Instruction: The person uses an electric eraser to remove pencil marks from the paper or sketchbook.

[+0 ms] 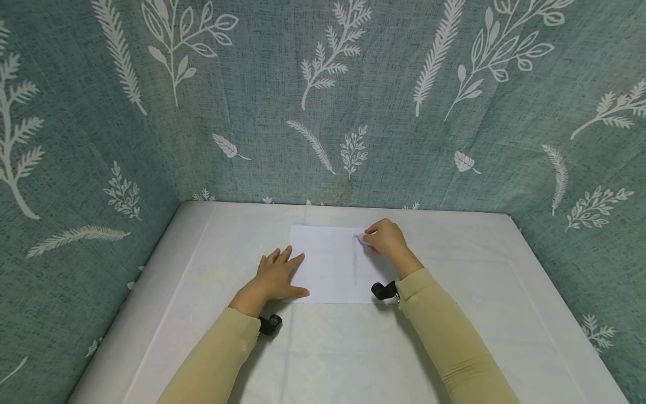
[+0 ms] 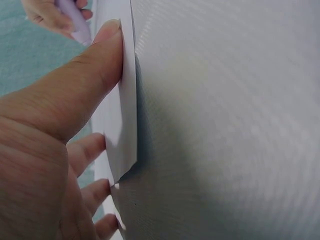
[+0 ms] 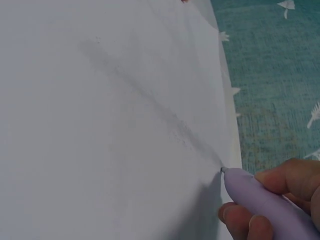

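A white sheet of paper lies on the white-covered table. My left hand rests spread on its left edge; in the left wrist view the thumb presses near a slightly raised edge of the sheet. Towards the paper's upper right, my right hand pinches a thick lavender pen between thumb and fingers. Its narrow tip meets the paper in the right wrist view, at one end of a faint grey streak. Whether that streak is a mark or a shadow, I cannot tell.
The white-covered table extends around the sheet. Behind it and at both sides hangs a teal cloth with white leaf patterns. A small black wrist camera sits at the left wrist, another black camera at the right.
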`<action>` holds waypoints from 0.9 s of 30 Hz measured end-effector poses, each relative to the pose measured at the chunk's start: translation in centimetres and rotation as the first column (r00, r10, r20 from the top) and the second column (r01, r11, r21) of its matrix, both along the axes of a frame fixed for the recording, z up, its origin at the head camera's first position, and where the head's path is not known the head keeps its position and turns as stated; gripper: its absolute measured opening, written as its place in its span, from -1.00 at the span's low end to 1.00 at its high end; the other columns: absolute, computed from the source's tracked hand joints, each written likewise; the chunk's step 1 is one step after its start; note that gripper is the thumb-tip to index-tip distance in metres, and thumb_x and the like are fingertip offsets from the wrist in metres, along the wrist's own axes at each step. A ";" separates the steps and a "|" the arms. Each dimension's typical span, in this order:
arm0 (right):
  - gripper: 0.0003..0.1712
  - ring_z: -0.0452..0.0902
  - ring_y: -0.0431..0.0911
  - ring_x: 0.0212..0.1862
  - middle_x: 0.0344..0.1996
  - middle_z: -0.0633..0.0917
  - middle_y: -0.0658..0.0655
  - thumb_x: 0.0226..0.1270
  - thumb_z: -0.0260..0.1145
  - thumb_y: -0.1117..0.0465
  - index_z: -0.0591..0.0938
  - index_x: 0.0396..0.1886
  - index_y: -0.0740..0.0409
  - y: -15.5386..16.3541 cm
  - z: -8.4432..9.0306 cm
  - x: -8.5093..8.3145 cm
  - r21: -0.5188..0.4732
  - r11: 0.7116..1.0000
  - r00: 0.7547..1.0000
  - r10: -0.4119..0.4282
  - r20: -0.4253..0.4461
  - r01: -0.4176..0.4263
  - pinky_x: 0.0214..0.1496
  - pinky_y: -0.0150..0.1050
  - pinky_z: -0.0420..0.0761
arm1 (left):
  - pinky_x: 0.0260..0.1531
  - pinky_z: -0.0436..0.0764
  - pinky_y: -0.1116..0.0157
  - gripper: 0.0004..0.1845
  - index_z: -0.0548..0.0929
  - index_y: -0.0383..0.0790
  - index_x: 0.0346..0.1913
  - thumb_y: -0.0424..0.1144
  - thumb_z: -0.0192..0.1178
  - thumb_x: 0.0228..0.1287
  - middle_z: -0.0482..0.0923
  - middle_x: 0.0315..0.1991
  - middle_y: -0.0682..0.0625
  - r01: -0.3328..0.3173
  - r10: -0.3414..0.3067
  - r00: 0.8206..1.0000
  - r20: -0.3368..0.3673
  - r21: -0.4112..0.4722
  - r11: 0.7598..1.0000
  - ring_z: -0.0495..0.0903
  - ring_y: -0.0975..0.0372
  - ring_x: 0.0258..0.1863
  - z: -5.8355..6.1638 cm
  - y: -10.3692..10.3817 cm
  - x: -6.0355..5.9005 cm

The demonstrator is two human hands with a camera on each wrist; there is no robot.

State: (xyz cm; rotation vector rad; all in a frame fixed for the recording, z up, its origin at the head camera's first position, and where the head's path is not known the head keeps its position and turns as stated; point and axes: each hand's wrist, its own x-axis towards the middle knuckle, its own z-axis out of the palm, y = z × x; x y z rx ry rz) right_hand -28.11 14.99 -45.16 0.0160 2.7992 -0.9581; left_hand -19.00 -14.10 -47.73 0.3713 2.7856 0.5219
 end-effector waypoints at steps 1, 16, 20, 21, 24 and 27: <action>-0.67 0.63 -0.18 -0.62 -0.68 0.71 0.04 0.32 0.38 0.13 0.77 0.01 0.19 0.0 0.0 0.0 -0.004 1.000 1.000 0.002 0.002 -0.002 -0.23 -0.19 0.59 | 0.44 -0.23 -0.27 0.05 0.22 -0.03 0.57 0.24 0.44 0.06 -0.11 0.60 -0.24 -0.001 0.001 1.000 -0.001 -0.001 1.000 -0.20 -0.23 0.56 0.0 0.0 0.0; -0.66 0.59 -0.19 -0.65 -0.71 0.70 0.04 0.30 0.41 0.12 0.77 -0.02 0.19 -0.1 0.0 -0.3 -0.012 1.000 1.000 0.015 0.021 -0.015 -0.31 -0.23 0.55 | 0.44 -0.22 -0.27 0.04 0.22 -0.03 0.57 0.24 0.44 0.07 -0.10 0.60 -0.24 -0.004 0.004 1.000 -0.001 -0.008 1.000 -0.19 -0.23 0.55 0.1 0.0 0.1; -0.65 0.61 -0.17 -0.63 -0.69 0.71 0.07 0.30 0.41 0.11 0.77 -0.01 0.21 -0.3 0.1 -0.3 -0.018 0.999 0.999 0.033 0.036 -0.033 -0.29 -0.21 0.57 | 0.44 -0.21 -0.28 0.04 0.22 -0.04 0.56 0.24 0.44 0.07 -0.10 0.60 -0.25 0.000 0.000 1.000 -0.004 -0.009 1.000 -0.18 -0.23 0.55 0.2 0.1 0.1; -0.66 0.62 -0.16 -0.62 -0.68 0.72 0.08 0.30 0.41 0.12 0.77 -0.02 0.21 -0.3 0.1 -0.2 -0.014 0.999 0.999 0.030 0.032 -0.030 -0.27 -0.20 0.57 | 0.44 -0.22 -0.27 0.04 0.22 -0.04 0.57 0.24 0.43 0.07 -0.10 0.60 -0.25 0.000 0.000 1.000 -0.003 -0.008 1.000 -0.18 -0.23 0.55 0.3 0.1 0.1; -0.66 0.63 -0.15 -0.62 -0.68 0.72 0.08 0.31 0.39 0.12 0.77 -0.01 0.20 -0.3 0.0 -0.2 0.018 1.000 1.000 0.021 0.004 -0.021 -0.20 -0.16 0.58 | 0.44 -0.21 -0.27 0.04 0.23 -0.05 0.56 0.24 0.43 0.08 -0.10 0.60 -0.25 0.003 -0.003 1.000 -0.005 -0.010 1.000 -0.18 -0.23 0.55 0.2 0.0 0.1; -0.67 0.62 -0.16 -0.62 -0.68 0.72 0.08 0.32 0.38 0.12 0.77 -0.01 0.18 -0.2 -0.1 -0.3 0.033 0.999 1.000 0.008 -0.010 -0.008 -0.16 -0.14 0.58 | 0.45 -0.21 -0.26 0.04 0.22 -0.04 0.57 0.24 0.43 0.08 -0.10 0.60 -0.25 0.003 -0.003 1.000 0.001 -0.013 1.000 -0.18 -0.23 0.55 0.2 0.0 0.1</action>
